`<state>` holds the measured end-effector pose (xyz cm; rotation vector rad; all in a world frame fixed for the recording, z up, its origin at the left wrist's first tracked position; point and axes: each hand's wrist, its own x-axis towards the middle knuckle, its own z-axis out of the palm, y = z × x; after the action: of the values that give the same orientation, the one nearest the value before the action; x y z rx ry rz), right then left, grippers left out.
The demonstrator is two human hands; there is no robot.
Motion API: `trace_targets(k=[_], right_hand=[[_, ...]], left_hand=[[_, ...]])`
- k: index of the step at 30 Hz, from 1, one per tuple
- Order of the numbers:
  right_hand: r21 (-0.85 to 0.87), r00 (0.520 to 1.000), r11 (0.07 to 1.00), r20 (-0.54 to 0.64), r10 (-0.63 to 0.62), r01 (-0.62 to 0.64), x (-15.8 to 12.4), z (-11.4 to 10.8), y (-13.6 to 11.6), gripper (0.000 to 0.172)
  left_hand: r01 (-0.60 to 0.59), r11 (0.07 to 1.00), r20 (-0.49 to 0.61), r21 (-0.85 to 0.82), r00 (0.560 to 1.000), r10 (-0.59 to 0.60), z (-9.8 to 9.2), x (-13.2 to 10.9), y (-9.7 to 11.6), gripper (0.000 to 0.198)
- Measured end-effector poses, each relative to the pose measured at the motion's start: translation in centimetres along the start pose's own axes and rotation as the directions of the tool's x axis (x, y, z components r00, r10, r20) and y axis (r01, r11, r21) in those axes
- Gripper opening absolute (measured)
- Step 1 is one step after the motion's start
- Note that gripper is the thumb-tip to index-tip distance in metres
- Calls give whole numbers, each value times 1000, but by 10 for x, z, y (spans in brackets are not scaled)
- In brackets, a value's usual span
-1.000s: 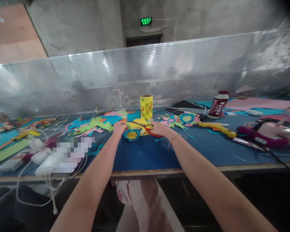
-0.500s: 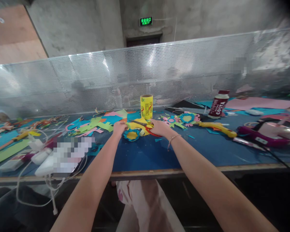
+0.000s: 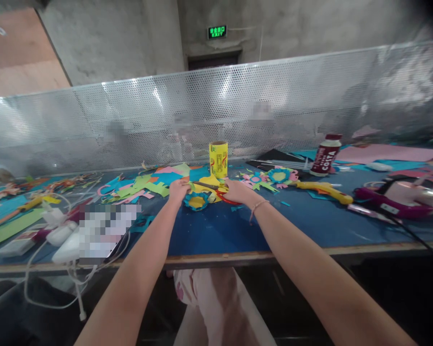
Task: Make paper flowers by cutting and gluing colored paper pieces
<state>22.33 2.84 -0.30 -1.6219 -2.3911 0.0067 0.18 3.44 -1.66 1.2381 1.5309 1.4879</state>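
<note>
My right hand (image 3: 238, 191) is closed on red-handled scissors (image 3: 222, 192), whose blades point left over a yellow paper piece (image 3: 204, 183). My left hand (image 3: 178, 191) is closed on the edge of that yellow paper, just above a blue and yellow paper flower (image 3: 196, 201) lying on the blue table (image 3: 216, 233). Both hands sit close together in the middle of the table, in front of a yellow printed roll (image 3: 218, 159) standing upright.
Coloured paper scraps (image 3: 144, 185) lie to the left, finished paper flowers (image 3: 270, 177) to the right. A yellow glue gun (image 3: 324, 190), a dark red bottle (image 3: 325, 155) and a pink tool (image 3: 393, 199) lie at right. White cables and bottles (image 3: 61, 235) crowd the left front. A perforated metal screen (image 3: 216, 110) backs the table.
Hardly anything differs. The scissors' blades have shifted slightly over the yellow paper; both hands keep their places.
</note>
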Motion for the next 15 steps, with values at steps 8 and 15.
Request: trace_targets(k=[8, 15], right_hand=[[-3, 1000, 1000, 8, 1, -1, 1, 1, 0, 24], [-9, 1000, 1000, -11, -1, 1, 1, 1, 1, 26]], left_hand=[[-69, 997, -35, -28, 997, 68, 1, 0, -1, 18], [-64, 998, -18, -13, 998, 63, 1, 1, -2, 20]])
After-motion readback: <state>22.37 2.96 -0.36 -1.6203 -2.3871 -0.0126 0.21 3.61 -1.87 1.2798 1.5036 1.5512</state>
